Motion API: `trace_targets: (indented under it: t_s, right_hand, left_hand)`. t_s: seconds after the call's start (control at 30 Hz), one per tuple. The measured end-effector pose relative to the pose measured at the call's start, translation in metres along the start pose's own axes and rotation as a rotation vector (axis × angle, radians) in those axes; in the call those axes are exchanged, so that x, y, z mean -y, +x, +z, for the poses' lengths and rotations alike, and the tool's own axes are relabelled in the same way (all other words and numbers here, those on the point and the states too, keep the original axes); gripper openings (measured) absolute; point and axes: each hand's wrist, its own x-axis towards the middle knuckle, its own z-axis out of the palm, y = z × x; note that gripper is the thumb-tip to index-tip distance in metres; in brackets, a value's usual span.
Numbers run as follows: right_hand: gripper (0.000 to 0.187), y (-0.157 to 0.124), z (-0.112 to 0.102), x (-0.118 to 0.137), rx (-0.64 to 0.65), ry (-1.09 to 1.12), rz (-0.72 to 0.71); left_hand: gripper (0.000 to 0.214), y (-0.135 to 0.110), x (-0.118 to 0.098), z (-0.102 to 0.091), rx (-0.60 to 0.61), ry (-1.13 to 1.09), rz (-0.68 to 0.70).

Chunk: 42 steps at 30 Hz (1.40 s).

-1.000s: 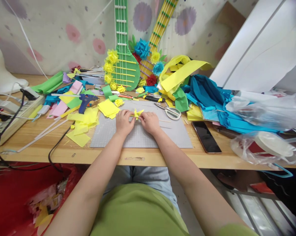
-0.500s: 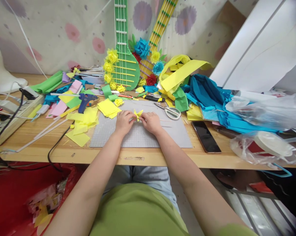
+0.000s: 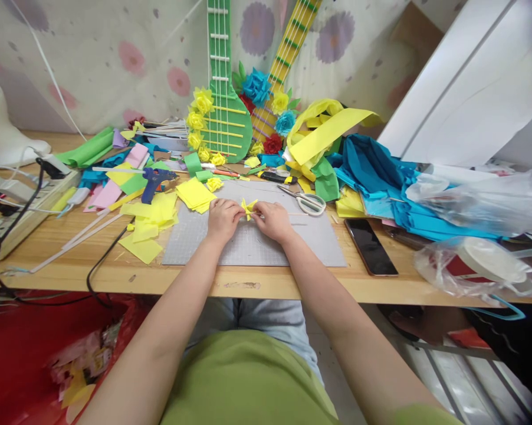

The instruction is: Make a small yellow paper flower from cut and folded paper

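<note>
Between my two hands, just over the grey cutting mat (image 3: 195,242), is a small yellow paper flower (image 3: 249,208) with pointed petals. My left hand (image 3: 223,221) pinches its left side with closed fingers. From the right, my right hand (image 3: 272,221) pinches the flower's other side; a thin stick (image 3: 299,214) shows beyond that hand. Scissors (image 3: 309,203) with pale handles lie at the mat's upper right. A finished-looking yellow paper flower (image 3: 214,184) rests at the mat's top edge, beside a stack of yellow paper squares (image 3: 195,195).
Loose yellow paper (image 3: 148,221) and a blue glue gun (image 3: 153,183) lie left. A phone (image 3: 371,247) and a bagged cup (image 3: 473,265) are right. Behind stand a green paper guitar (image 3: 226,127) and a yellow one (image 3: 290,44). Blue crepe paper (image 3: 372,171) is heaped at the back right.
The yellow flower's petals have shifted slightly between my fingers. Both hands stay in nearly the same place, and the things on the table have not moved.
</note>
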Motion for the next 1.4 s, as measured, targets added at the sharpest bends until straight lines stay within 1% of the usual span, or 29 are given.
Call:
trace_targets:
  t_s: [0.2, 0.33, 0.5, 0.63, 0.77, 0.93, 1.17, 1.3, 1.4]
  right_hand:
    - [0.021, 0.002, 0.003, -0.002, -0.009, -0.023, -0.005]
    - [0.024, 0.003, 0.005, -0.005, -0.013, -0.039, -0.013]
    - [0.023, 0.003, 0.005, -0.007, -0.02, -0.043, -0.061]
    - [0.023, 0.003, 0.004, -0.006, -0.02, -0.05, -0.07]
    - [0.022, 0.003, 0.003, -0.005, -0.01, -0.05, -0.071]
    - [0.024, 0.003, 0.002, -0.004, 0.018, -0.051, -0.082]
    - [0.024, 0.005, 0.005, -0.004, 0.052, -0.052, -0.068]
    - [0.025, 0.005, 0.006, -0.004, 0.072, -0.057, -0.051]
    - [0.026, 0.005, 0.006, -0.004, 0.089, -0.063, -0.03]
  left_hand:
    - [0.019, 0.0, -0.001, 0.0, -0.01, 0.03, -0.011]
    - [0.014, -0.001, -0.005, -0.001, 0.007, 0.043, -0.043]
    - [0.039, -0.001, -0.009, -0.002, 0.039, 0.028, -0.144]
    - [0.049, 0.0, -0.009, 0.0, 0.056, -0.001, -0.2]
    - [0.054, -0.001, -0.011, 0.004, 0.099, -0.052, -0.266]
    - [0.054, -0.001, -0.008, 0.008, 0.082, -0.159, -0.363]
    - [0.047, 0.0, -0.01, 0.006, 0.055, -0.228, -0.405]
    - [0.045, 0.0, -0.01, 0.009, 0.027, -0.368, -0.466]
    - [0.043, -0.002, -0.008, 0.014, -0.002, -0.446, -0.475]
